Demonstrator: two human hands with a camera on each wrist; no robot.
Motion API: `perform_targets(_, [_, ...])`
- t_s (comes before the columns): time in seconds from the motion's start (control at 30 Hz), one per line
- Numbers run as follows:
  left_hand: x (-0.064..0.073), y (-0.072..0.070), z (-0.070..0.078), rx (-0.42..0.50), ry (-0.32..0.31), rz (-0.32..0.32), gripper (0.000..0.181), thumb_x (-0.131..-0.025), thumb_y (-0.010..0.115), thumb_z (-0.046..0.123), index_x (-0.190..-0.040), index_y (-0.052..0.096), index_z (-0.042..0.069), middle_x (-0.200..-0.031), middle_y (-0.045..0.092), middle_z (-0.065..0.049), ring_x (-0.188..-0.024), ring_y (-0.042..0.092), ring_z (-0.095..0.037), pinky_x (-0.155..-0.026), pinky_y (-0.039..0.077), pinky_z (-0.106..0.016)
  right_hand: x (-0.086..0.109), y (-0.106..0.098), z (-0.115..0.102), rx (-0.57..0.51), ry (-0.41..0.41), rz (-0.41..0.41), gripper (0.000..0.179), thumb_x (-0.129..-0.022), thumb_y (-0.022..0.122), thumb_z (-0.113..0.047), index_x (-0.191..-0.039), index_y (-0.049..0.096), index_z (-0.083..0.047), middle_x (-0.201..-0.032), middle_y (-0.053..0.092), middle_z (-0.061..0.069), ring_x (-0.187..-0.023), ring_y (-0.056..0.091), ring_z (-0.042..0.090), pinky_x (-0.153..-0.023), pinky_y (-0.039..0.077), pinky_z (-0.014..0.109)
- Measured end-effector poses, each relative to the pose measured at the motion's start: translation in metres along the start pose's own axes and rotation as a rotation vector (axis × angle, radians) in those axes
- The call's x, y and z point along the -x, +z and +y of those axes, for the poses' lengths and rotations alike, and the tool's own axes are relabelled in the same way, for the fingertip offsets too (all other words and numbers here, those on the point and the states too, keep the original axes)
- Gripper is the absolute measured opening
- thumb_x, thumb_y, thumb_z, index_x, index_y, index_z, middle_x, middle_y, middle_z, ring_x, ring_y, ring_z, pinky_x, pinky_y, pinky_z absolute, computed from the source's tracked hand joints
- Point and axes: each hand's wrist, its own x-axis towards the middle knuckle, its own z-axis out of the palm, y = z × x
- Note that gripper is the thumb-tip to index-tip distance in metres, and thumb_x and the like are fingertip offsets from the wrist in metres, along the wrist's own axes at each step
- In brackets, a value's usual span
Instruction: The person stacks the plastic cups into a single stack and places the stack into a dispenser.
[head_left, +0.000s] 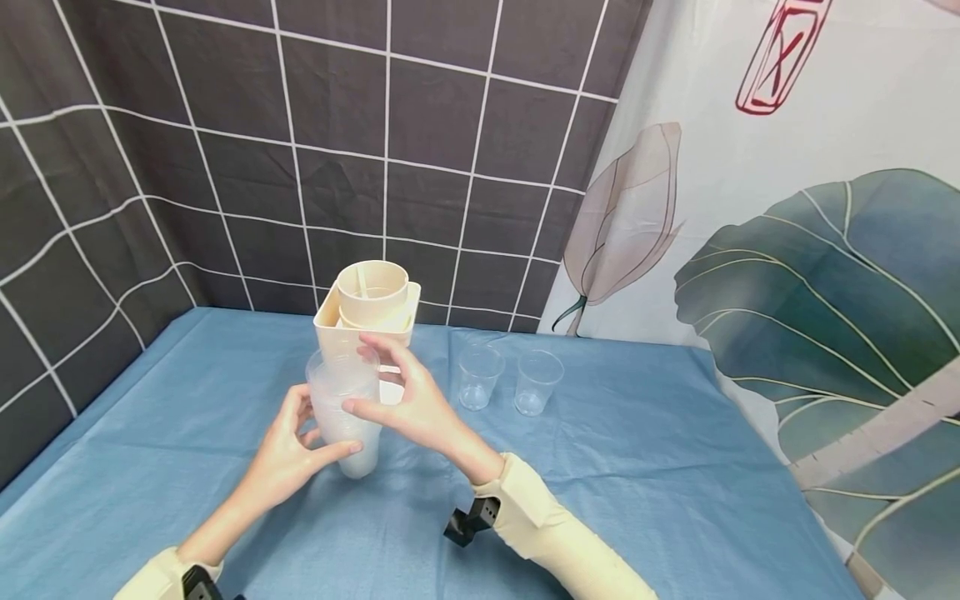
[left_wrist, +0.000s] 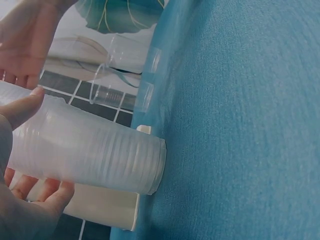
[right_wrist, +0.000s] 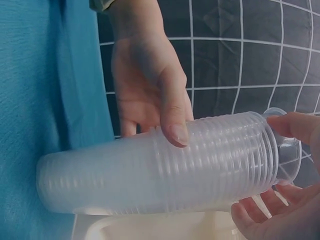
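Note:
A tall stack of clear plastic cups [head_left: 333,400] stands upright on the blue cloth, its base at the cloth in the left wrist view. My left hand [head_left: 288,454] grips it around the middle, thumb on the near side and fingers behind. At the top rim, my right hand [head_left: 408,400] holds the uppermost plastic cup [right_wrist: 289,156] between thumb and fingers. That cup sticks out a little past the other rims in the right wrist view. Two single clear cups, a nearer-left one [head_left: 477,379] and a right one [head_left: 537,383], stand upright right of the stack.
Behind the stack is a cream square container [head_left: 330,337] with a round cream cup [head_left: 371,296] in it. The blue cloth [head_left: 637,467] covers the table. A dark gridded curtain [head_left: 337,183] and a white leaf-printed curtain [head_left: 697,250] hang behind.

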Motion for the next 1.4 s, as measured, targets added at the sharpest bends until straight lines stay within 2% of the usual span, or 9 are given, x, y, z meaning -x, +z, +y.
perform_targets(0.37, [-0.0005,0.0007,0.0016,-0.007,-0.003,-0.002,0.073,-0.076,0.082,0.016,-0.13,0.034,0.007,-0.125,0.047,-0.004,-0.107,0.045,0.007,-0.097,0.046,-0.054,0.0014,0.0001,0.0015,0.014,0.019,0.002,0.068,-0.08,0.073,-0.005,-0.141,0.043,-0.01,-0.139,0.051,0.009,-0.13,0.048,0.019,-0.104,0.043,0.028])
perform_targets(0.63, [-0.0006,0.0008,0.0013,-0.012,0.002,-0.007,0.073,-0.076,0.082,0.016,-0.13,0.034,0.007,-0.127,0.044,-0.003,-0.108,0.045,0.007,-0.096,0.047,-0.053,0.0025,-0.0003,0.0034,0.024,0.023,0.002,0.068,-0.08,0.074,-0.007,-0.141,0.044,-0.009,-0.139,0.05,0.009,-0.129,0.048,0.02,-0.106,0.043,0.038])
perform_targets(0.87, [-0.0007,0.0003,0.0013,0.023,-0.01,-0.02,0.073,-0.077,0.081,0.017,-0.13,0.032,0.008,-0.127,0.048,-0.006,-0.109,0.044,0.005,-0.098,0.044,-0.059,0.0039,-0.0012,0.003,0.029,0.054,-0.03,0.07,-0.078,0.076,-0.01,-0.14,0.043,-0.009,-0.142,0.048,0.009,-0.128,0.049,0.019,-0.106,0.043,0.035])
perform_targets(1.1, [-0.0004,0.0008,0.0009,0.012,-0.004,-0.014,0.072,-0.077,0.081,0.016,-0.129,0.033,0.006,-0.127,0.05,-0.007,-0.109,0.044,0.005,-0.097,0.045,-0.055,0.0035,-0.0002,0.0024,0.015,0.074,-0.034,0.063,-0.084,0.071,-0.011,-0.14,0.044,-0.007,-0.143,0.047,0.01,-0.128,0.049,0.022,-0.107,0.043,0.039])
perform_targets(1.23, [-0.0005,0.0011,0.0009,0.01,-0.002,-0.012,0.072,-0.077,0.081,0.015,-0.129,0.033,0.006,-0.126,0.05,-0.007,-0.109,0.045,0.006,-0.096,0.045,-0.053,0.0033,0.0008,0.0041,0.019,0.083,-0.026,0.061,-0.084,0.071,-0.011,-0.139,0.045,-0.008,-0.142,0.047,0.009,-0.126,0.05,0.022,-0.106,0.044,0.035])
perform_targets(1.4, [-0.0005,0.0004,0.001,0.026,-0.003,-0.014,0.072,-0.077,0.081,0.015,-0.129,0.032,0.006,-0.126,0.05,-0.008,-0.11,0.044,0.005,-0.097,0.044,-0.058,0.0037,0.0018,0.0043,0.023,0.091,-0.026,0.061,-0.085,0.07,-0.013,-0.14,0.044,-0.008,-0.142,0.047,0.009,-0.126,0.05,0.022,-0.103,0.044,0.028])
